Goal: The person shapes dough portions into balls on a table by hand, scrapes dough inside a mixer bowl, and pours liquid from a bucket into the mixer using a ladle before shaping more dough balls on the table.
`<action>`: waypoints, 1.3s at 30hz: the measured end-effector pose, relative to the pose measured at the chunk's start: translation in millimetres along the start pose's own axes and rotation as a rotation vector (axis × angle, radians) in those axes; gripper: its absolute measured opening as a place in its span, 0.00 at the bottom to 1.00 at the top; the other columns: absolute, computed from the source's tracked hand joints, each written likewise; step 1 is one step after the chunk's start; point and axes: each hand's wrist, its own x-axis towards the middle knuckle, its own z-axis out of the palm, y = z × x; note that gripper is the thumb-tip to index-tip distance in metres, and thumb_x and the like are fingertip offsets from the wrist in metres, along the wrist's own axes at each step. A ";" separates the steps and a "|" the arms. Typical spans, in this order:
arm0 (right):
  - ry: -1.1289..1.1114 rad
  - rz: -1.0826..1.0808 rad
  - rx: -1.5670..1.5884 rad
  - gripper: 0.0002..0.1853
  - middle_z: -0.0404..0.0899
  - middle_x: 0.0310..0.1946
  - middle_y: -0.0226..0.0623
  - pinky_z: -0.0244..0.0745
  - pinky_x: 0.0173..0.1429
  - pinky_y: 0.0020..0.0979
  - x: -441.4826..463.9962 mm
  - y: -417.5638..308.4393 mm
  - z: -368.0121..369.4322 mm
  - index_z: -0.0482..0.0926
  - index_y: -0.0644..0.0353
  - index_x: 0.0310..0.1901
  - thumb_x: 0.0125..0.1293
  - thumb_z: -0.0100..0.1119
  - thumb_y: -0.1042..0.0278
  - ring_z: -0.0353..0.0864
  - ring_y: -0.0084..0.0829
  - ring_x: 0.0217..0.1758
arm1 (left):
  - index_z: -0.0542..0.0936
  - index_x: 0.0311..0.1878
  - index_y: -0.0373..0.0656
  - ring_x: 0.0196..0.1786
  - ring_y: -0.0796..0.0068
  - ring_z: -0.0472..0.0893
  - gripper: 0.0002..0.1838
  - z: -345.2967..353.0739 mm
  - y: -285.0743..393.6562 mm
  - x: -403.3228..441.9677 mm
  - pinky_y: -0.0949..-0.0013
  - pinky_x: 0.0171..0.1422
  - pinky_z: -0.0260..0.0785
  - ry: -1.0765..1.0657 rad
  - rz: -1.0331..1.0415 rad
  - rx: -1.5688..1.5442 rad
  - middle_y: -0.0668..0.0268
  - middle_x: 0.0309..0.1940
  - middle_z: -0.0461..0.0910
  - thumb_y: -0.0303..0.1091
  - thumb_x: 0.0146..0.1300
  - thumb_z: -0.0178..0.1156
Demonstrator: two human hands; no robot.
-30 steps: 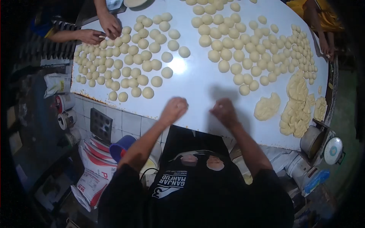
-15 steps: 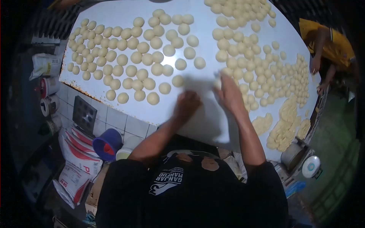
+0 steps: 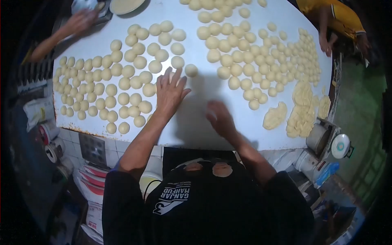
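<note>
My left hand (image 3: pixel 169 94) reaches over the right edge of the left group of dough balls (image 3: pixel 140 62), palm down with its fingers spread. A pale patch shows between those fingers; whether it is a dough ball or glare is unclear. Nearer to me, my right hand (image 3: pixel 221 119) hovers low at the middle of the white table (image 3: pixel 192 132), slightly blurred. Its fingers curl downward, and whatever lies beneath them is hidden. One single dough ball (image 3: pixel 191 70) rests just right of my left fingertips. A second group of dough balls (image 3: pixel 248 70) spreads across the right side.
Flattened dough pieces (image 3: pixel 301 112) lie at the table's right. A co-worker's hand (image 3: pixel 83 21) is at the far left beside a round pan (image 3: pixel 126 5); another person in a yellow shirt (image 3: pixel 343 16) stands far right. A pot (image 3: pixel 316 138) and stacked sacks (image 3: pixel 90 183) flank the table.
My left hand has moved forward and left to the left dough balls, its fingers now spread. My right hand has drawn back from the right group toward me. The view has shifted; a co-worker's hand appears top left.
</note>
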 end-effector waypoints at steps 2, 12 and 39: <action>-0.023 -0.091 0.027 0.14 0.82 0.57 0.50 0.80 0.65 0.49 -55.3 8.2 -5.5 0.82 0.63 0.54 0.68 0.69 0.75 0.82 0.54 0.63 | 0.83 0.58 0.44 0.60 0.55 0.81 0.20 -4.5 21.4 23.7 0.52 0.60 0.72 0.069 0.022 0.078 0.60 0.64 0.82 0.39 0.65 0.74; 0.361 -0.180 -0.407 0.10 0.82 0.54 0.39 0.77 0.55 0.42 -57.0 68.7 -62.5 0.85 0.56 0.47 0.67 0.71 0.65 0.81 0.43 0.54 | 0.79 0.57 0.41 0.49 0.45 0.83 0.19 50.5 148.0 -5.3 0.49 0.50 0.78 -0.006 -0.321 -0.499 0.51 0.50 0.81 0.35 0.68 0.72; 0.090 -0.079 -0.545 0.11 0.81 0.42 0.42 0.74 0.59 0.52 -53.0 72.3 63.9 0.84 0.48 0.39 0.64 0.71 0.53 0.81 0.49 0.53 | 0.81 0.43 0.43 0.52 0.52 0.78 0.13 60.4 128.0 -129.0 0.48 0.57 0.69 -0.283 -0.001 -0.429 0.58 0.46 0.79 0.33 0.58 0.75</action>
